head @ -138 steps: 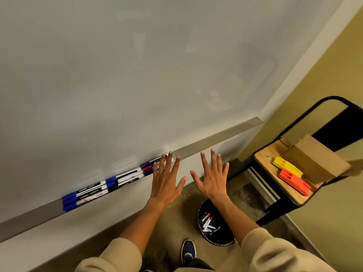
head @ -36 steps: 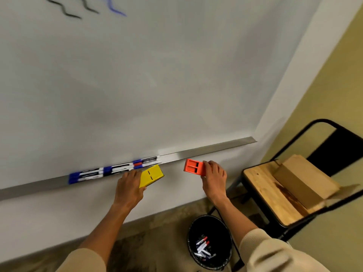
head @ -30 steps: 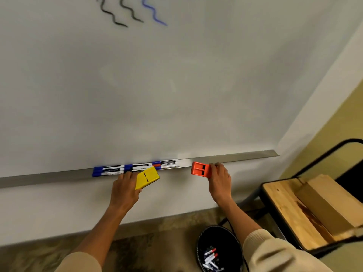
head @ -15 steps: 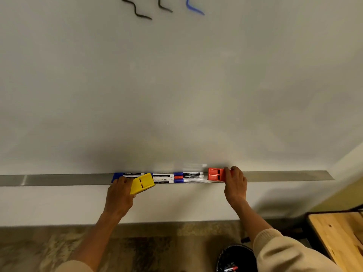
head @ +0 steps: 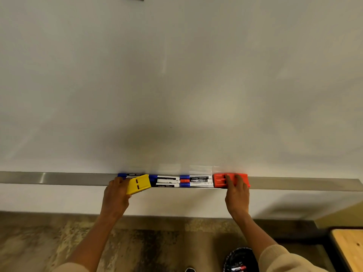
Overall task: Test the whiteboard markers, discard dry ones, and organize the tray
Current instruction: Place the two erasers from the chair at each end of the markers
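Both erasers have moved from the chair to the tray (head: pixel 59 178): the right hand (head: pixel 236 195) now presses the orange eraser (head: pixel 220 180) flat into the tray, fingers closed over its top, touching the right end of the marker row. At the left end of the row, the left hand (head: pixel 115 195) grips the yellow eraser (head: pixel 138 184), tilted over the tray's near edge and covering part of the leftmost marker. The markers (head: pixel 182 181) lie end to end between the two erasers, below the whiteboard (head: pixel 176 75), with the bin (head: pixel 240 261) on the floor near the right sleeve.
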Available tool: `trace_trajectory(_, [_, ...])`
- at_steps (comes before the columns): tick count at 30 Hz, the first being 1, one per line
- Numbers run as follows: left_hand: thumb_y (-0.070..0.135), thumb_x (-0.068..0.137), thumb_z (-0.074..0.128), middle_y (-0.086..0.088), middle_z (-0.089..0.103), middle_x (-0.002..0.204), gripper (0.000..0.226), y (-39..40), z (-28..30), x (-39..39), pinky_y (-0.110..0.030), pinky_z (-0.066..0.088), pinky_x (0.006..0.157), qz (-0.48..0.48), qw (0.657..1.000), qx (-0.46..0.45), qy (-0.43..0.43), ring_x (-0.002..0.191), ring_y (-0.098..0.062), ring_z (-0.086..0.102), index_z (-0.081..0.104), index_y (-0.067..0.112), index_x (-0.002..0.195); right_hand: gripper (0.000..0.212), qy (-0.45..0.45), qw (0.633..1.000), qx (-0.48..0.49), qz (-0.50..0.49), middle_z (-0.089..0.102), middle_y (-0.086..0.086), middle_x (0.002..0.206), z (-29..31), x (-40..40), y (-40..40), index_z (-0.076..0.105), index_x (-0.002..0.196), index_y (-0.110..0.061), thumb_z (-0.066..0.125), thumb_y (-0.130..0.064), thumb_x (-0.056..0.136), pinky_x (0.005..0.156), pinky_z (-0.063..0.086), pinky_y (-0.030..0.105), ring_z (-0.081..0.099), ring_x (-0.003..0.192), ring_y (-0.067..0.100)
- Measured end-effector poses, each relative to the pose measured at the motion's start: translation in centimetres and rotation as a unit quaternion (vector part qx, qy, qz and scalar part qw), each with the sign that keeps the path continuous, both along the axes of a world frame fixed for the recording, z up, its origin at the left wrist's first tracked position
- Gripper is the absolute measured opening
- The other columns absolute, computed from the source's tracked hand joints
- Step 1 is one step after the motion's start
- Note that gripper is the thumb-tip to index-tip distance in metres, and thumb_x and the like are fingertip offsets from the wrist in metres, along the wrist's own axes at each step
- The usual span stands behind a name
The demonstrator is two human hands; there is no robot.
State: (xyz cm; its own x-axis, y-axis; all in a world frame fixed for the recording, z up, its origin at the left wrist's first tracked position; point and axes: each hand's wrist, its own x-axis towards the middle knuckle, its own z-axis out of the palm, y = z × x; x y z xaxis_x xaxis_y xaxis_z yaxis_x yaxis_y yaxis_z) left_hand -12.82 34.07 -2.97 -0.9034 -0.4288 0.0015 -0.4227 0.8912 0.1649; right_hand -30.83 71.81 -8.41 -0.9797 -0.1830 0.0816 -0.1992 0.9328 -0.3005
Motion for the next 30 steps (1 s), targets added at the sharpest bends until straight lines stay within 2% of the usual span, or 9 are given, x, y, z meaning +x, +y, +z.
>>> trace_trajectory(7, [-0.001,0.053,0.089,-0.020,0.060,0.099,0.066,-1.1,0.5,-0.3,-0.044,0.052,0.059,0.007,1.000,-0.011,0.012,0.082,-0.040,0.059,0.063,0.004,0.113,0.070,0.008,1.000,0.006,-0.005,0.050,0.031,0.134,-0.9,0.2,-1.1,0.059,0.134,-0.007,0.079,0.006,0.068,0.097,0.046,0.063,0.053,0.119,0.052])
trace_trajectory(14, [-0.006,0.048,0.088,-0.021,0.060,0.098,0.067,-4.6,0.4,0.3,-0.043,0.052,0.059,0.017,1.000,-0.017,0.009,0.083,-0.041,0.059,0.064,0.003,0.110,0.067,0.032,0.999,0.014,-0.039,0.051,0.019,0.134,-0.7,0.6,-1.7,0.056,0.134,-0.014,0.078,-0.004,0.072,0.104,0.034,0.066,0.047,0.127,0.041])
trace_trajectory(20, [-0.011,0.049,0.084,-0.021,0.060,0.096,0.063,-8.6,0.6,1.9,-0.044,0.053,0.063,0.053,0.999,-0.007,0.008,0.087,-0.041,0.059,0.066,0.001,0.107,0.061,0.103,0.993,-0.064,0.009,0.055,0.020,0.130,-0.2,2.4,-5.0,0.058,0.129,-0.010,0.081,-0.003,0.073,0.095,0.041,0.058,0.052,0.120,0.040])
trace_trajectory(30, [-0.013,0.052,0.079,-0.020,0.058,0.100,0.063,-16.0,-0.6,3.1,-0.047,0.053,0.069,0.048,0.999,-0.012,-0.011,0.089,-0.041,0.056,0.065,0.001,0.111,0.067,0.095,0.990,-0.104,-0.018,0.048,0.023,0.140,0.9,6.0,-11.4,0.050,0.139,-0.009,0.078,-0.003,0.078,0.101,0.043,0.057,0.048,0.127,0.041])
